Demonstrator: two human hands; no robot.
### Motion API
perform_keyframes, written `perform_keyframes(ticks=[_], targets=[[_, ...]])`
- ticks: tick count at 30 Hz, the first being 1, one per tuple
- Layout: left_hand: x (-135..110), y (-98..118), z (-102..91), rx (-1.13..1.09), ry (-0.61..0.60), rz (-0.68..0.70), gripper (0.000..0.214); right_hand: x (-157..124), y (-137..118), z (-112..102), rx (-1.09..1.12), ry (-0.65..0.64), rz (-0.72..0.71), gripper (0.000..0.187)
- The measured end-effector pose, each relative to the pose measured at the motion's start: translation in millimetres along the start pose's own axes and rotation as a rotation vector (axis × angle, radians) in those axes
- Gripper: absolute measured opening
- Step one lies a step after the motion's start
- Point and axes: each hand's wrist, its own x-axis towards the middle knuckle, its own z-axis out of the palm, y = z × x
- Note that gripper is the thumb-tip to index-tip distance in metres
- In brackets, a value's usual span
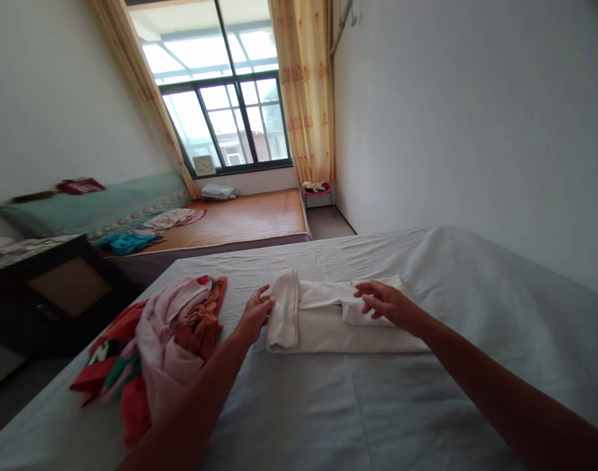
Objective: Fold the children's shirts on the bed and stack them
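Note:
A white garment lies flat in a long folded strip across the sheet in front of me. Its left end is turned over into a thicker flap, while loose white cloth lies along its upper side. At that flap's left edge is my left hand, fingers apart and holding nothing; whether they touch the cloth I cannot tell. My right hand is over the garment's right part, with fingers stretched out and nothing in them. The exact kind of garment does not show.
Left of the garment, a heap of pink, red and orange clothes lies on the pale sheet. Beyond stands a second bed with a brown mat. A dark cabinet is at left; a white wall rises at right.

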Motion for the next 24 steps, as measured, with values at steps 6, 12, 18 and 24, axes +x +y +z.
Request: perform_keyframes(ticks=[6,12,18,24], targets=[[-5.1,-6.4,-37.6,0.555,0.173,0.248,0.037,0.1,40.1,1.1,-0.071,0.083,0.061,0.037],[-9.2,-15.4,22.0,1.152,0.068,0.45,0.041,0.5,37.8,-9.4,-0.09,0.227,-0.027,0.032],[11.7,-14.4,58.6,1.589,0.04,0.255,0.042,-7.4,49.1,-28.0,-0.106,0.269,-0.027,0.031],[22.4,6.2,37.4,1.611,-0.07,0.231,0.03,-13.0,44.1,-26.1,-0.379,0.258,-0.226,0.028]])
